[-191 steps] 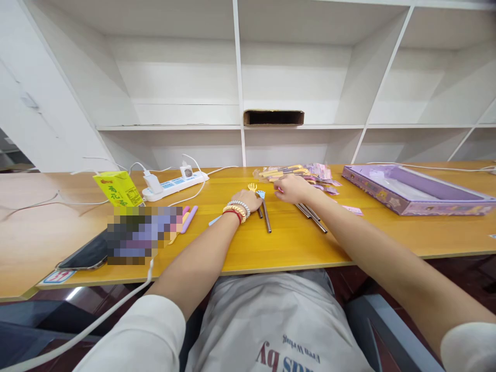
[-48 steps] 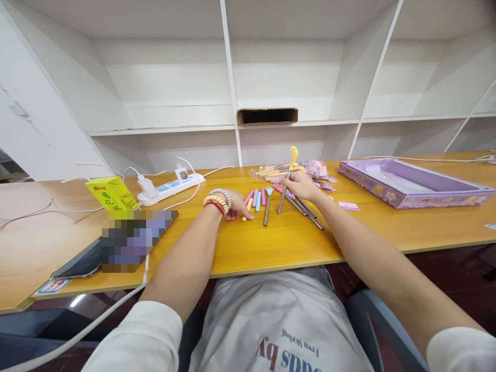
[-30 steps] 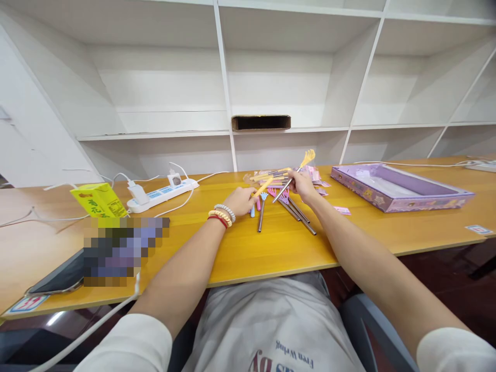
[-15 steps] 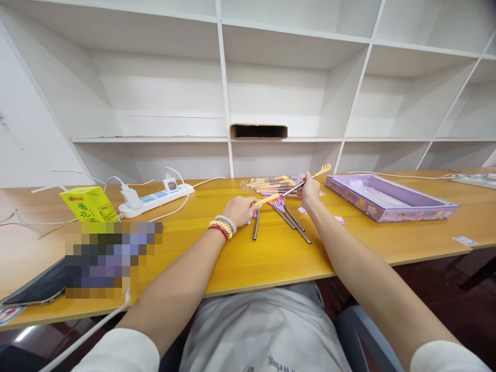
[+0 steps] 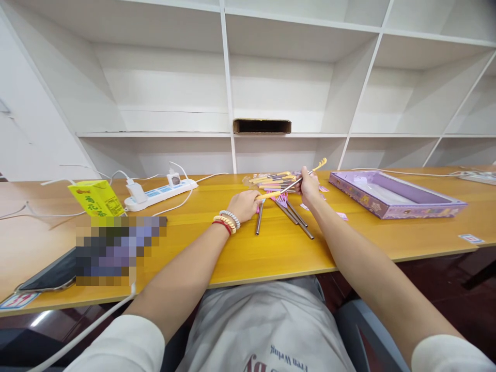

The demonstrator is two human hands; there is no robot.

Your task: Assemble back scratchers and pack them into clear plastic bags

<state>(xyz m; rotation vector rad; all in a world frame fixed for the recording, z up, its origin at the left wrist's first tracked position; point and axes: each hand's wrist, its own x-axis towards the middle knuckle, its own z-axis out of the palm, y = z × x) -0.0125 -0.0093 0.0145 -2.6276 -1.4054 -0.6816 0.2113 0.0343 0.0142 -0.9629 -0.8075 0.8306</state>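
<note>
A telescopic back scratcher with a yellow handle, a metal rod and a yellow claw head slants up to the right between my hands. My left hand is closed around the end of its handle. Near the claw, the fingers of my right hand grip the metal rod. Below them on the table lie several loose back scratchers with pink and purple claws and bare metal rods. Behind these is a clear-wrapped bundle of yellow and pink back scratchers, partly hidden by my right hand.
On the right stands an open purple tray box. Small labels lie near my right forearm. To the left are a white power strip with cables, a yellow carton and a phone. White shelving rises behind.
The yellow claw has turned about the rod, from facing me with its prongs spread to a side-on look. Both hands keep their grip. The whole view has shifted slightly.
</note>
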